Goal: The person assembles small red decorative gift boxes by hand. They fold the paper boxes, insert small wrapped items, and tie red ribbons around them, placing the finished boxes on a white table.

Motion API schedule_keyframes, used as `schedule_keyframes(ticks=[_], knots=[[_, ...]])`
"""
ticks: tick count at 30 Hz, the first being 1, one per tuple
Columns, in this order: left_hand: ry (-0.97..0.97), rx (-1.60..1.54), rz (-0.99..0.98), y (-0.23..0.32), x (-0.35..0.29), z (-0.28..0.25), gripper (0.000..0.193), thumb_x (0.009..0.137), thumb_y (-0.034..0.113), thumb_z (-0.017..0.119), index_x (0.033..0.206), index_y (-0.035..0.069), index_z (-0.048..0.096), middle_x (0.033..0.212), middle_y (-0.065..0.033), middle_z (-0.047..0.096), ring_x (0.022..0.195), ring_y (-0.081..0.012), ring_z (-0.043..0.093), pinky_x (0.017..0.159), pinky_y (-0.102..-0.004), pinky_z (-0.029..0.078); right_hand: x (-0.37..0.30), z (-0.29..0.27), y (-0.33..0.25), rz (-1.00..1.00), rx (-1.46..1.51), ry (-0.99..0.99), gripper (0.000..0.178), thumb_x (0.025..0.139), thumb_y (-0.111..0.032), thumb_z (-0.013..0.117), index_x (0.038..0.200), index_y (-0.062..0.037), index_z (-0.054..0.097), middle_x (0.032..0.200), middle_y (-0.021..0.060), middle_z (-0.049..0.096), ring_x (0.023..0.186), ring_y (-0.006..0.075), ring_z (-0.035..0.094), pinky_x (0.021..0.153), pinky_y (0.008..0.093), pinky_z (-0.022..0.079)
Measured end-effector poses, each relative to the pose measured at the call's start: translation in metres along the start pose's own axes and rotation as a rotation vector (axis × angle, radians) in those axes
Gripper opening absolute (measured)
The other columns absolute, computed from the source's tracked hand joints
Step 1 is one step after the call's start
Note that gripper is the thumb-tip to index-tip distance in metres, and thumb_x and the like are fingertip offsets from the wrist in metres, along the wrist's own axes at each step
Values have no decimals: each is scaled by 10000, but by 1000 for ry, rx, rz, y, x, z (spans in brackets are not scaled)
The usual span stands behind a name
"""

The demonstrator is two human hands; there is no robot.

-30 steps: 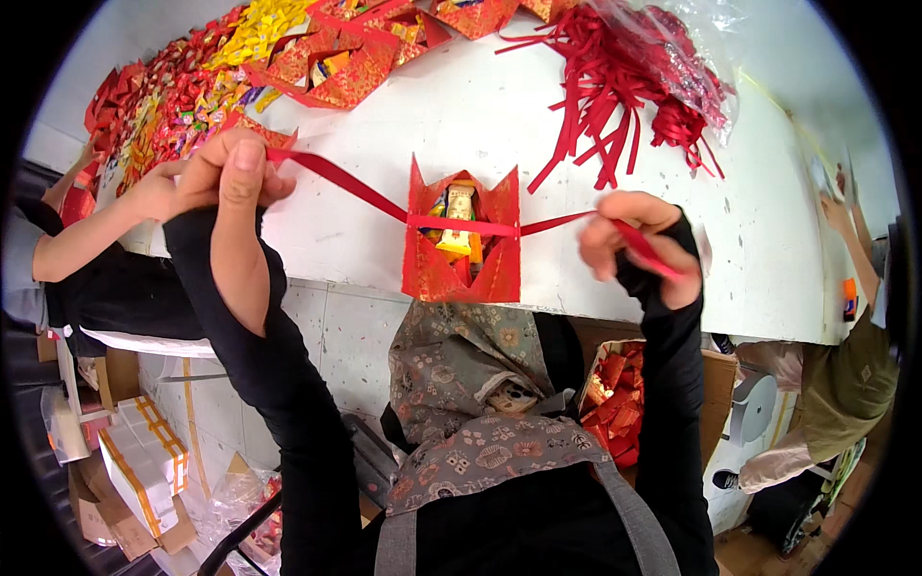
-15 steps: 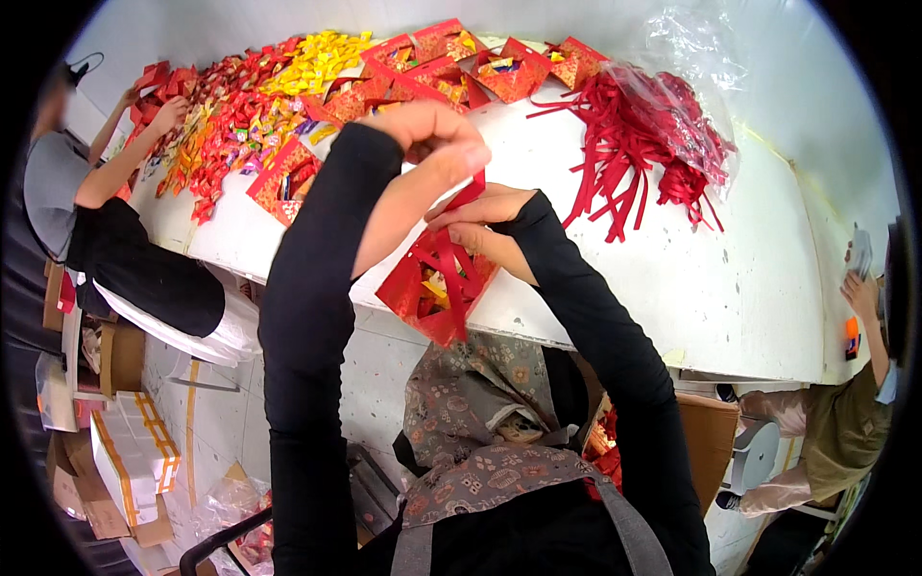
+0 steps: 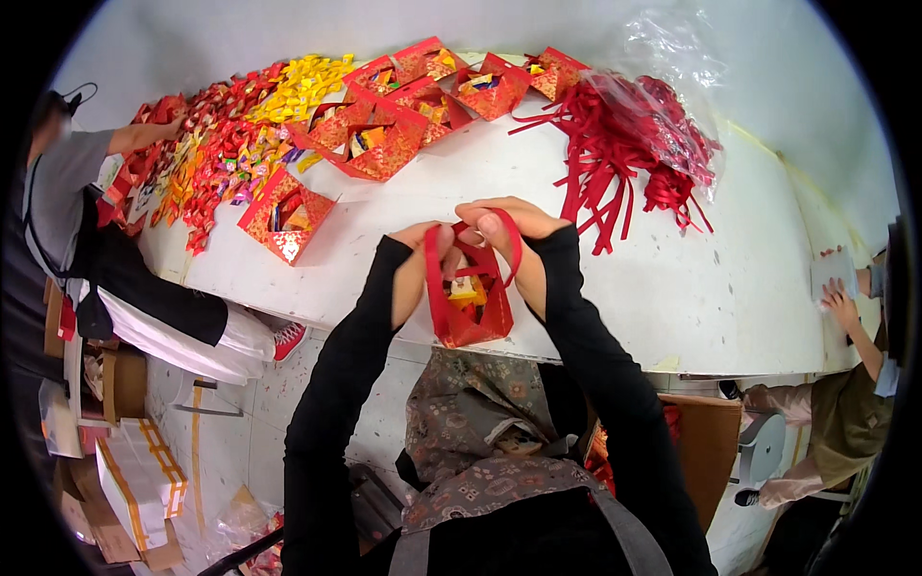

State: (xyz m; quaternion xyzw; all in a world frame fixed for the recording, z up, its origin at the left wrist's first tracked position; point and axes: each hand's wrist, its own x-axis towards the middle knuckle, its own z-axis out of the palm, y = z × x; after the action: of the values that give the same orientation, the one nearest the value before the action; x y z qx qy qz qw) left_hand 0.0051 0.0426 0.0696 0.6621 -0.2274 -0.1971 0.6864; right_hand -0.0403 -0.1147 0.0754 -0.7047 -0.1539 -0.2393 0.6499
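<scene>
A small red paper gift box [image 3: 485,324] with yellow-wrapped sweets [image 3: 468,291] inside sits at the table's near edge, in front of my body. A red ribbon [image 3: 435,293] arches over it, one length hanging down its left side and a loop on the right. My left hand [image 3: 413,280] is closed at the box's far left, fingertips behind the ribbon. From the right, my right hand [image 3: 528,252] bends its fingers over the far rim, with the thumb against the ribbon. The fingertips of both hands nearly meet; what exactly each pinches is partly hidden.
Several filled red boxes [image 3: 381,144] stand at the back, one [image 3: 288,216] nearer left. Wrapped sweets [image 3: 226,144] are heaped at far left beside a co-worker [image 3: 67,182]. Red ribbons [image 3: 615,163] lie under clear plastic at back right. Another person [image 3: 855,413] is at the right edge.
My left hand has come down from its raised place above the box, drawing nearer my right hand. The box now stands more upright, with the ribbon arched over it. The left co-worker's arm has shifted.
</scene>
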Motion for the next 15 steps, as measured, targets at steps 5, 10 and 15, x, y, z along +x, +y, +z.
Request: schedule_keyframes(ticks=[5,10,15], knots=[[-70,56,-48,2,-4,-7,275,902,203,510,910,-46,626,772,-71,628,655,-122,545,635,-231,427,-21,-20,2,-353,-99,-212,222,822,-106,553,613,-30,544,777,101,642,705,218,576,684,327,446],[-60,1187,850,3,-11,-9,260,649,18,642,898,88,666,901,-79,640,697,-224,591,586,-302,493,8,-44,22,232,391,-307,337,883,-238,402,745,5,591,1100,173,577,938,200,546,858,308,396],[89,1167,1094,-15,-3,-11,304,620,9,609,920,36,642,965,-76,627,791,-222,591,674,-297,509,19,-23,46,150,-120,-599,282,838,-11,522,1112,-31,589,938,97,610,870,154,576,789,265,445]])
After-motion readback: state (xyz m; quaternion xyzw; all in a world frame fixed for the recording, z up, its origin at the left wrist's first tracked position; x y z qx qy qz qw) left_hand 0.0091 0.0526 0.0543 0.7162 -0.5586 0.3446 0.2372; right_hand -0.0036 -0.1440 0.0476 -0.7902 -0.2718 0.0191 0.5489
